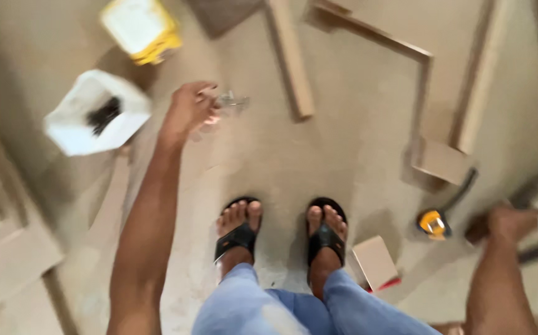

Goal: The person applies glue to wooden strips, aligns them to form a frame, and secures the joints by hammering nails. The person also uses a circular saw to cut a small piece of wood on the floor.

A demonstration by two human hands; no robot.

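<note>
I look straight down at my feet in black sandals point(281, 232) on a pale floor. My left hand point(189, 110) reaches forward with its fingers closed on a small clear plastic bag point(229, 104), blurred by motion. My right hand point(509, 222) hangs low at the right, fist closed near a dark brown object that I cannot make out. A yellow tape measure point(433, 223) lies on the floor just left of that hand.
A white open box with dark contents point(95, 121) and a yellow-and-white container point(140, 28) sit at the upper left. Wooden strips point(291, 59), a framed board point(427, 62) and a small cardboard box point(375, 263) lie around my feet.
</note>
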